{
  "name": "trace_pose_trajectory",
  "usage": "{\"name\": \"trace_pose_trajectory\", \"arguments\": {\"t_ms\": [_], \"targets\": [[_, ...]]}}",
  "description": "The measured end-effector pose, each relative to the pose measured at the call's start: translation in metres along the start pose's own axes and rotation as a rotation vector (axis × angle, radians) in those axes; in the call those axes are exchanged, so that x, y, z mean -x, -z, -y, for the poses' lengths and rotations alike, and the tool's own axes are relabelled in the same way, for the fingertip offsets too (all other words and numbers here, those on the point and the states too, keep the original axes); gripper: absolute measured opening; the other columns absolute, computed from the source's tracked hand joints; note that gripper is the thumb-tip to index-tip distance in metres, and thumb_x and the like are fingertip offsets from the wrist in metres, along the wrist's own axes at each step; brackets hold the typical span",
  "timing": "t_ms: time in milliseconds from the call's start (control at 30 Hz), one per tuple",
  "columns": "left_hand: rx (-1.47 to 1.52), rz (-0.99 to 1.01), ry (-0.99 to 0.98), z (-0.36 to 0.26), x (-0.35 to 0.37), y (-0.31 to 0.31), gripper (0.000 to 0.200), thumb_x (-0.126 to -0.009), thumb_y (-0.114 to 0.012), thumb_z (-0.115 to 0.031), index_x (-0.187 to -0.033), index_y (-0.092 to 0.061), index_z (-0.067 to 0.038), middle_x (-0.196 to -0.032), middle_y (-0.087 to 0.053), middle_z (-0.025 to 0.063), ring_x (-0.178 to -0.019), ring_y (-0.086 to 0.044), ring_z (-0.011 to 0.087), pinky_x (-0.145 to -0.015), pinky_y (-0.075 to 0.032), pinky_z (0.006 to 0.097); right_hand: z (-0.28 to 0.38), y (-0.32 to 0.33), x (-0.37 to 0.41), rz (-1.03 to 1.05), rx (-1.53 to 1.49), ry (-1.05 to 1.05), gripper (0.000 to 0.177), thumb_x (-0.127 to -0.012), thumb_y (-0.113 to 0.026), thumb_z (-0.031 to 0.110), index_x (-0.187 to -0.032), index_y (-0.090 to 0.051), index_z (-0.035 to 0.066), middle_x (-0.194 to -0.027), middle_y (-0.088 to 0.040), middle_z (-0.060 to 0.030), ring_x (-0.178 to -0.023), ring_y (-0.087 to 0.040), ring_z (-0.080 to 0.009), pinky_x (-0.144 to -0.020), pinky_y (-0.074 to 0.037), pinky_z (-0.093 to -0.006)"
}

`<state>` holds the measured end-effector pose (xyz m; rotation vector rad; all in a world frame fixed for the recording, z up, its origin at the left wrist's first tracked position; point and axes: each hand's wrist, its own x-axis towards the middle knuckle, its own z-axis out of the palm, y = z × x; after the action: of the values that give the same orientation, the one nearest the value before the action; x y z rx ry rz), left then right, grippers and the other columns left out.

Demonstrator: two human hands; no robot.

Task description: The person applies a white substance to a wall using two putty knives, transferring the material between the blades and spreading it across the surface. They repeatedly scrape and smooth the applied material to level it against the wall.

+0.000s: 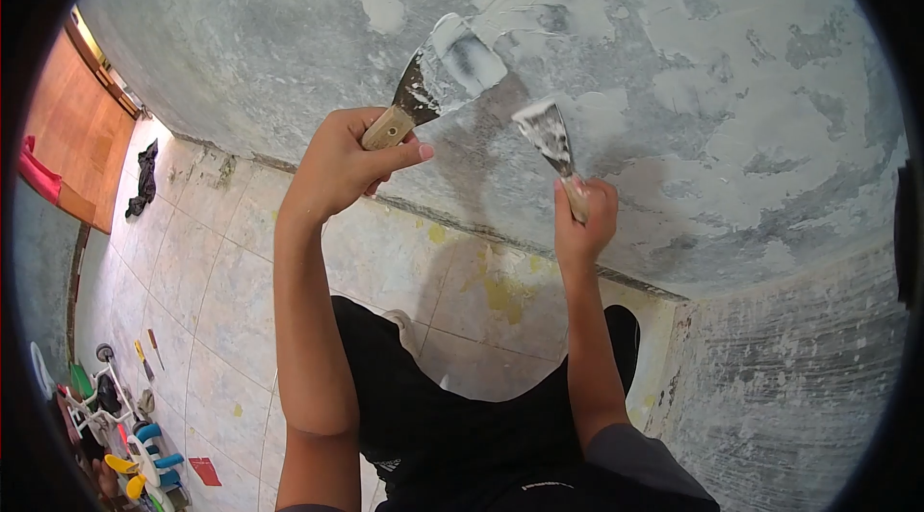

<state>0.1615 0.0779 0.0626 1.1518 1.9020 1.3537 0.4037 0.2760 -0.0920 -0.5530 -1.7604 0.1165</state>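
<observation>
My left hand [346,161] is closed round the wooden handle of a wide putty knife [419,93]. White filler paste [469,55] lies heaped on its blade, toward the far end. In my right hand [589,223] is a narrower putty knife [549,137], gripped by its handle, with white paste smeared over the blade and along its tip. The two blades are apart, the narrow one to the right of and slightly lower than the wide one. Behind both stands a grey wall [664,156] patched with lighter filler.
A tiled floor [231,271] with yellowish stains runs along the wall's foot. At lower left are colourful toys [144,459], two small hand tools [149,355] and a red piece [204,471]. A black cloth [144,180] lies near the wooden door [82,122]. Another rough wall [789,368] stands right.
</observation>
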Motion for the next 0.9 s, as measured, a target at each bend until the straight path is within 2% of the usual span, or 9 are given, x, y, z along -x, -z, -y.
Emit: {"name": "trace_pose_trajectory", "arguments": {"t_ms": [67,267,400,533,700,767,900], "targets": [[-0.002,-0.003,0.006,0.002,0.001,-0.003,0.027,-0.085,-0.087,-0.026,-0.083,-0.068,-0.007,-0.058,-0.053,-0.0048,-0.048,-0.047,0.0041,-0.043,-0.035,0.0221,0.002,-0.004,-0.011,0.050,-0.007,-0.116,0.022,-0.085,-0.084,0.008,-0.099,-0.067,0.006,-0.101,-0.065,-0.0128,-0.078,-0.069,-0.0295,-0.062,-0.055,-0.0369],[-0.005,0.002,0.030,-0.003,0.003,-0.005,0.027,-0.085,-0.086,-0.027,-0.080,-0.069,-0.006,-0.057,-0.052,-0.0043,-0.049,-0.045,0.0040,-0.045,-0.033,0.0232,-0.023,0.043,0.020,0.120,0.120,-0.120,0.019,-0.085,-0.084,0.009,-0.098,-0.069,0.005,-0.099,-0.065,-0.0126,-0.075,-0.068,-0.0289,-0.060,-0.054,-0.0363],[-0.017,0.013,0.051,-0.003,0.003,-0.006,0.026,-0.085,-0.086,-0.025,-0.081,-0.069,-0.006,-0.058,-0.053,-0.0044,-0.049,-0.045,0.0038,-0.045,-0.034,0.0229,-0.011,0.056,0.019,0.092,0.110,-0.111,0.019,-0.085,-0.084,0.008,-0.098,-0.070,0.006,-0.099,-0.066,-0.0115,-0.075,-0.068,-0.0278,-0.060,-0.054,-0.0360],[0.008,0.012,0.044,0.000,0.000,-0.009,0.026,-0.085,-0.086,-0.025,-0.082,-0.068,-0.006,-0.060,-0.054,-0.0049,-0.048,-0.046,0.0034,-0.043,-0.035,0.0214,0.013,0.029,-0.022,0.039,0.030,-0.050,0.021,-0.083,-0.085,0.006,-0.097,-0.071,0.008,-0.098,-0.066,-0.0117,-0.076,-0.069,-0.0262,-0.060,-0.054,-0.0346],[-0.033,0.043,0.058,0.000,0.001,-0.010,0.025,-0.085,-0.086,-0.024,-0.082,-0.068,-0.006,-0.060,-0.054,-0.0047,-0.049,-0.046,0.0038,-0.044,-0.035,0.0223,-0.014,0.046,-0.007,-0.007,0.095,-0.039,0.022,-0.081,-0.086,0.004,-0.097,-0.072,0.007,-0.098,-0.066,-0.0133,-0.077,-0.069,-0.0258,-0.060,-0.055,-0.0336],[-0.047,0.048,0.074,0.000,0.001,-0.009,0.025,-0.085,-0.086,-0.023,-0.082,-0.068,-0.006,-0.060,-0.054,-0.0051,-0.049,-0.047,0.0038,-0.043,-0.036,0.0218,-0.019,0.068,0.018,0.031,0.192,-0.155,0.021,-0.082,-0.086,0.004,-0.098,-0.073,0.006,-0.100,-0.066,-0.0136,-0.078,-0.069,-0.0253,-0.059,-0.055,-0.0333],[-0.006,0.063,0.066,0.000,-0.006,-0.009,0.025,-0.085,-0.086,-0.023,-0.082,-0.068,-0.006,-0.060,-0.053,-0.0051,-0.049,-0.048,0.0039,-0.043,-0.035,0.0219,-0.001,0.072,0.009,0.005,0.104,-0.162,0.021,-0.082,-0.086,0.004,-0.099,-0.073,0.004,-0.102,-0.066,-0.0140,-0.075,-0.068,-0.0254,-0.059,-0.054,-0.0317]]}}
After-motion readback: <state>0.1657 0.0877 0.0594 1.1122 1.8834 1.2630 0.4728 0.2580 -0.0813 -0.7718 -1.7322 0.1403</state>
